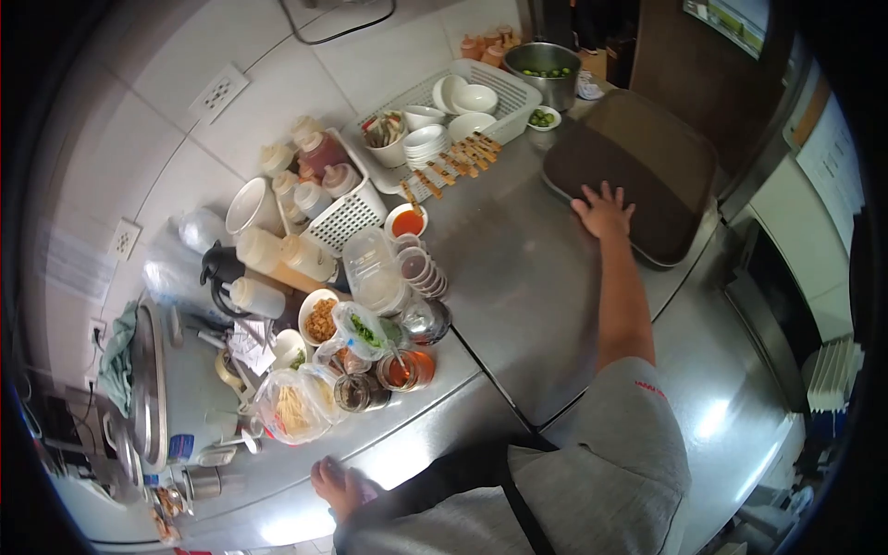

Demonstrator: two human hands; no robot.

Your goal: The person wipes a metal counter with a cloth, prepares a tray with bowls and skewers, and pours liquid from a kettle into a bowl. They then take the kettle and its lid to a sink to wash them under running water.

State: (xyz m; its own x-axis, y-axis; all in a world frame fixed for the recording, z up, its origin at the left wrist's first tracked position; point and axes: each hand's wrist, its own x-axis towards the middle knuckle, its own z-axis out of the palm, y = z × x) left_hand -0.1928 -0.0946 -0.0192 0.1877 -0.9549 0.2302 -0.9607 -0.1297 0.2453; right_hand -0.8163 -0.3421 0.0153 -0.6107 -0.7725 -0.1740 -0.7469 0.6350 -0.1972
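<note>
Nearest to the body, the left hand (338,486) rests on the front edge of the steel counter (527,305). It is partly hidden, so I cannot tell how its fingers are bent or whether it holds anything. A little further, on the left side of the counter, stand a rice cooker (176,388), bags of food (291,407) and a small dish of red sauce (406,222), all close together.

Further out, the right arm is stretched long and the right hand (603,211) lies flat on the near edge of the brown tray (647,157). The fingers are spread wide and grasp nothing. This tray is the top one of a stack at the far right of the counter.

To handle it well, I think the fingers should hook under the rim first. A flat palm can only push the tray, and the reach is long. Sliding it straight toward the body seems safer, away from the sauce dish.

Behind are a white basket (518,92) with bowls and a metal pot (546,57).
</note>
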